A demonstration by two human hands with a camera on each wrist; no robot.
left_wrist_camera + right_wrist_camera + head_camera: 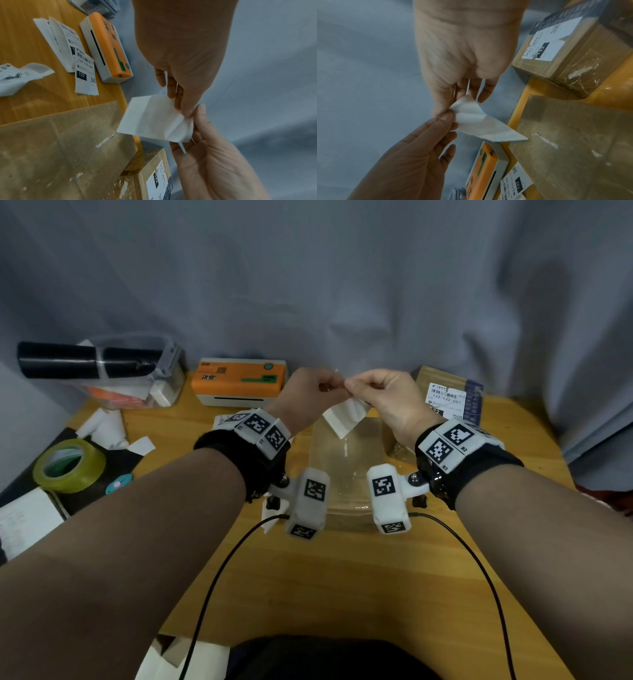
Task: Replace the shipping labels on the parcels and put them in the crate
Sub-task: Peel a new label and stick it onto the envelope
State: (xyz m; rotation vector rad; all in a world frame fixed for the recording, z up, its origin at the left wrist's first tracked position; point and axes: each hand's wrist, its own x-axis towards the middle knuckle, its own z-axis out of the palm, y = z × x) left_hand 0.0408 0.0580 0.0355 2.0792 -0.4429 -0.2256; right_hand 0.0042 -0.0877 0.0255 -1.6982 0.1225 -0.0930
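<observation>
Dim, bluish light; edges bend, wrist views perhaps slightly motion-blurred.

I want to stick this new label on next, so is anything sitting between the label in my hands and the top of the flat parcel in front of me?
Nothing visible does. Left hand and right hand pinch the label in the air above the flat parcel. The parcel's top is bare except for small white scraps of torn paper stuck to it.

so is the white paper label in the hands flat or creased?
Creased: the white paper label bends at the corner that both hands pinch.
</observation>
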